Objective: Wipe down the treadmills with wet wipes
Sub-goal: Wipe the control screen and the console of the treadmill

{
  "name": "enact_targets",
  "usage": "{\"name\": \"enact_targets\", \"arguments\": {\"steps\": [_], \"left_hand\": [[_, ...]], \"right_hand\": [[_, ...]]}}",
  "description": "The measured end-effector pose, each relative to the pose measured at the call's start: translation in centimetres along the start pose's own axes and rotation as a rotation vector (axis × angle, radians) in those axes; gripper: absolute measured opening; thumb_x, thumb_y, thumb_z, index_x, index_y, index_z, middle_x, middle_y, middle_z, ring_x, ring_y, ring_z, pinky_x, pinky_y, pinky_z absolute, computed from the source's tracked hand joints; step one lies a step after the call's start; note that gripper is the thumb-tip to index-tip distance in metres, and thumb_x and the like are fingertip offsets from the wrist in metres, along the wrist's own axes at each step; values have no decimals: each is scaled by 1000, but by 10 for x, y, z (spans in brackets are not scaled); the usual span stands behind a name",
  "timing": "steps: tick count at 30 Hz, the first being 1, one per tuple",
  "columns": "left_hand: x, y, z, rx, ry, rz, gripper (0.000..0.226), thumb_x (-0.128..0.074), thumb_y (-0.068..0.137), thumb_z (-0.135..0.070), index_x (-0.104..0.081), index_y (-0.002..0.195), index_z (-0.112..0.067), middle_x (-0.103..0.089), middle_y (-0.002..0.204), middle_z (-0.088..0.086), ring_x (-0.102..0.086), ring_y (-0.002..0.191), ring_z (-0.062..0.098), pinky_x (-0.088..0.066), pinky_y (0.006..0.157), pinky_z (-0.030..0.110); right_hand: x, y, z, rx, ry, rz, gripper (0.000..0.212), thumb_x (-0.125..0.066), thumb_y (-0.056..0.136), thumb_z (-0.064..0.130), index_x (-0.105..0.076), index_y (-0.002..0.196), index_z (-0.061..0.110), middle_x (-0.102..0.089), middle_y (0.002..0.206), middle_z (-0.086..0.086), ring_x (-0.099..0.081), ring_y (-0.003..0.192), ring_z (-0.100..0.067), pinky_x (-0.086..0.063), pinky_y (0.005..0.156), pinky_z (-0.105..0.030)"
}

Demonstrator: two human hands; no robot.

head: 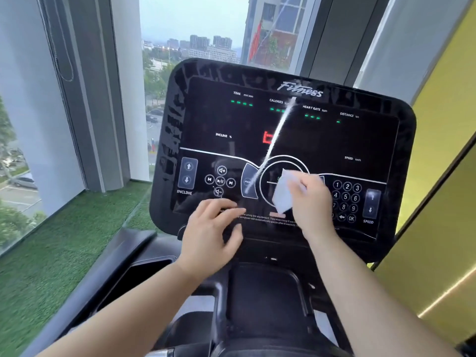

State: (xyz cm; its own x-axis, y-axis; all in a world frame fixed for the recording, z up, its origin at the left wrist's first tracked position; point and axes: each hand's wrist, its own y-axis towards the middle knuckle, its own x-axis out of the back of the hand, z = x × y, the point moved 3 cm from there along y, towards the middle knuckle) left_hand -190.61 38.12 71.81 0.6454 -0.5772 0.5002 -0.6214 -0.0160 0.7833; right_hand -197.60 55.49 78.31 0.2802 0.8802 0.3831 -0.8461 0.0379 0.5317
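Black plastic at the near edge of the treadmill console [296, 130] carries the left hand [210, 235], its fingers [226, 211] loosely spread and touching the panel. Slightly farther right, the right hand [313, 202] pinches a white wet wipe [282, 195] between thumb and fingers. The wipe lies against the round centre dial, left of those fingers.

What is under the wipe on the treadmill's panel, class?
The wipe covers the middle of the round white ring on the panel. The right hand holds it. Whatever is printed inside the ring is hidden.
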Motion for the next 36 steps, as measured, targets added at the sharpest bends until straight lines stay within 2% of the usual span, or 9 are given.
{"name": "enact_targets", "arguments": {"steps": [3,8,12,17,21,25,27,32,36], "left_hand": [[8,10,22,96,121,-39,37,-47,81,-30,-71,103,-14,-63,109,4,-47,104,21,-32,95,26],[12,8,48,254,218,27,46,-41,79,-37,-68,110,-15,-59,119,5,-41,114,24,-43,91,43],[13,0,62,291,223,89,50,-39,80,-39,-66,113,-13,-58,121,7,-48,112,31,-44,91,46],[16,-3,65,272,216,115,50,-37,82,-37,-66,115,-11,-59,120,8,-51,112,32,-45,92,44],[16,-4,63,258,206,122,48,-38,81,-34,-67,111,-10,-61,117,10,-54,110,36,-46,89,44],[11,-7,59,262,190,155,47,-38,81,-34,-69,108,-11,-62,115,10,-53,110,38,-45,91,45],[10,-7,57,267,172,172,48,-38,81,-35,-69,109,-11,-61,117,10,-53,112,37,-44,93,43],[16,-11,53,299,150,167,52,-34,82,-38,-67,115,-12,-60,121,8,-50,115,33,-38,98,38],[18,-13,55,357,121,172,47,-41,84,-31,-63,121,-12,-56,126,8,-46,121,31,-37,101,38]], "right_hand": [[16,36,-2,137,-228,-206,21,-52,90,6,-66,105,9,-54,96,3,-53,85,-17,-41,77,-22],[-14,36,-28,168,-323,-151,16,-56,88,7,-72,92,11,-52,92,2,-55,83,-19,-33,71,-21],[-47,11,-20,256,-330,-182,33,-57,83,-6,-73,104,14,-58,97,-3,-57,87,-21,-40,75,-24],[-105,-13,0,383,-412,31,11,-56,92,19,-66,95,14,-53,89,12,-47,81,-4,-42,74,-26],[-119,-30,7,602,-365,274,29,-63,79,-7,-68,102,11,-57,93,-7,-54,86,-27,-47,66,-34],[-94,-25,-18,761,-542,524,27,-61,80,-3,-70,96,17,-56,92,-2,-52,87,-28,-48,73,-37],[-72,-18,-32,803,-592,507,36,-59,71,-7,-72,89,22,-58,87,1,-54,80,-27,-48,70,-35],[-26,0,-47,566,-491,205,40,-56,74,-16,-76,91,14,-61,90,-3,-53,87,-21,-56,65,-33],[-48,24,-10,268,-370,89,27,-46,94,16,-70,108,17,-48,90,12,-46,81,2,-37,64,-3]]}}
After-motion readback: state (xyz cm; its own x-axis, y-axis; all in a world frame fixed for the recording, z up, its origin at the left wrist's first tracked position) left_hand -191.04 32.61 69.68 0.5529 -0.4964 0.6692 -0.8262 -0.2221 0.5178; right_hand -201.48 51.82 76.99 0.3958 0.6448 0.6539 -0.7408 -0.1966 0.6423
